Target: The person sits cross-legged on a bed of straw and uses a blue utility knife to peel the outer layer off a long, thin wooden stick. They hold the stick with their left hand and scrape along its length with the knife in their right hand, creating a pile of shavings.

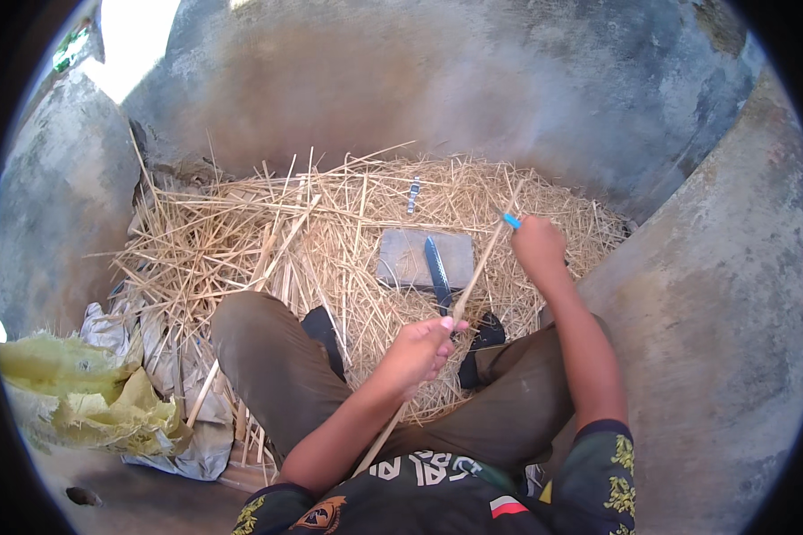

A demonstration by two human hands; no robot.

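My left hand (417,355) is closed around a long, pale dry stalk (484,260), with the thumb lying along it. The stalk runs slantwise from near my lap, through the left hand, up to the far right over the straw. In my right hand (539,248) is a small knife with a bright blue handle (510,220), most of it hidden by the fist. Its short blade seems to lie against the upper part of the stalk. Between the hands and the far wall, a larger dark-bladed knife (436,267) rests on a grey block (456,251).
Loose straw (366,214) covers the ground before my crossed legs, with longer stalks (214,227) heaped at left. A wristwatch (413,194) lies beyond the block. Yellow torn sacking (107,392) is at lower left. A curved concrete wall (401,98) closes in the far and right sides.
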